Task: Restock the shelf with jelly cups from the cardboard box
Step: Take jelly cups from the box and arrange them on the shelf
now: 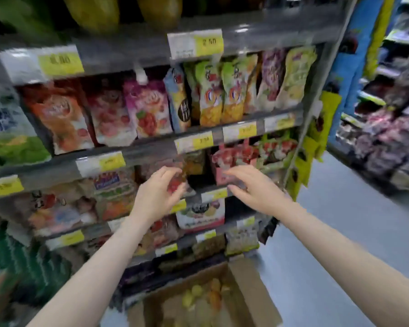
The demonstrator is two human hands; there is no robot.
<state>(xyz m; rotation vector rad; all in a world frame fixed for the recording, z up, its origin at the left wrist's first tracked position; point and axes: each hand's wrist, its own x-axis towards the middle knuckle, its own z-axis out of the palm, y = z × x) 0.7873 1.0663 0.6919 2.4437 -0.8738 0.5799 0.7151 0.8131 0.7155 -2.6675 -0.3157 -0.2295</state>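
The whole view is blurred by motion. My left hand (pixel 158 192) is raised at the middle shelf (pixel 151 149) and its fingers curl round a small red jelly cup (pixel 175 184). My right hand (pixel 253 187) reaches to the same shelf level beside a dark gap (pixel 196 179). A pale blurred shape sits between its fingers and thumb, and I cannot tell if it holds anything. The open cardboard box (pixel 253 293) stands on the floor below, with several yellow and orange jelly cups (pixel 201 296) inside.
Colourful pouches (pixel 149 109) fill the shelf above, and a red display carton (pixel 232 156) stands right of the gap. Yellow price tags (pixel 203 140) line the shelf edges. A grey aisle floor (pixel 340 220) runs to the right, with another stocked rack (pixel 387 142) beyond.
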